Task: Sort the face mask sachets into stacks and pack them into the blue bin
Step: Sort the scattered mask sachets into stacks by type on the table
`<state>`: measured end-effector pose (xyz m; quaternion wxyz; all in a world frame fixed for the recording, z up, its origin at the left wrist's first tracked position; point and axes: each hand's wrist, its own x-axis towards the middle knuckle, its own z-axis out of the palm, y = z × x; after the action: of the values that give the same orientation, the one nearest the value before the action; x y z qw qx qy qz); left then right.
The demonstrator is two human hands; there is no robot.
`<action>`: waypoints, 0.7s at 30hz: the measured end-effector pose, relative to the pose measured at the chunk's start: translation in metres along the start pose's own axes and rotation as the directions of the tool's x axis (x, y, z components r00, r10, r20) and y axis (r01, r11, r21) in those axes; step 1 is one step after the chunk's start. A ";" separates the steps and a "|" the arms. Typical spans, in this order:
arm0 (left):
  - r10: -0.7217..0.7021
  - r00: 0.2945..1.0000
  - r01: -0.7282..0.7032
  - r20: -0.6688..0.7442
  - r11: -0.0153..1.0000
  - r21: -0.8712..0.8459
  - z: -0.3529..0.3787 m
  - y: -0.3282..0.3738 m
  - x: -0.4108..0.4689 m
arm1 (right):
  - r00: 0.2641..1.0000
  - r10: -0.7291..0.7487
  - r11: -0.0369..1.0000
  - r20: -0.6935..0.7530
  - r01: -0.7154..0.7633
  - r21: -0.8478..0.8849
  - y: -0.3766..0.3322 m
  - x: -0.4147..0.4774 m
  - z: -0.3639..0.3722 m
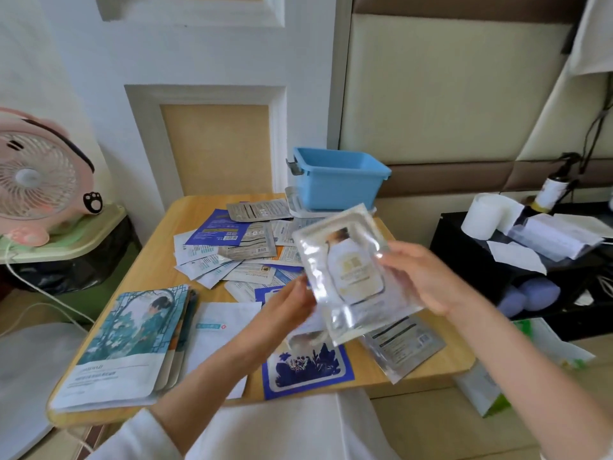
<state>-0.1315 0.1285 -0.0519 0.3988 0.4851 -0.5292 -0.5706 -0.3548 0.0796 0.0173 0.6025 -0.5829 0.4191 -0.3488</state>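
A shiny silver sachet (348, 270) with a white bottle picture is held up over the wooden table (159, 267). My right hand (421, 277) grips its right edge and my left hand (292, 303) holds its lower left edge. A stack of teal floral sachets (129, 340) lies at the table's front left, a white sachet (219, 330) beside it. A blue-and-white floral sachet (305, 366) and a grey sachet (401, 343) lie under my hands. A loose pile of mixed sachets (238, 250) covers the middle. The blue bin (335, 180) stands at the far right corner.
A pink desk fan (39, 180) sits on a green stand at the left with a white cable trailing down. A black shelf unit (517, 270) at the right carries a white roll, papers and a spray bottle. A padded wall panel runs behind.
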 end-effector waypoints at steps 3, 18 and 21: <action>-0.027 0.987 -0.005 -0.157 0.980 -0.200 0.009 0.015 0.003 | 0.996 0.078 0.975 -0.036 -0.084 -0.207 0.026 0.005 0.010; -0.160 0.904 0.218 -0.397 0.970 0.106 0.002 -0.001 0.006 | 0.904 0.220 0.500 -0.366 -0.426 -0.754 0.031 0.006 -0.035; -0.199 0.926 0.249 -0.320 0.961 0.122 0.017 0.000 0.013 | 0.925 -0.126 0.362 -0.359 -0.294 -0.885 0.001 -0.018 -0.021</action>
<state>-0.1508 0.1196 -0.0538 0.3671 0.6552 -0.4465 -0.4864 -0.3818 0.0875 0.0184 0.0963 -0.7203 0.6760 -0.1222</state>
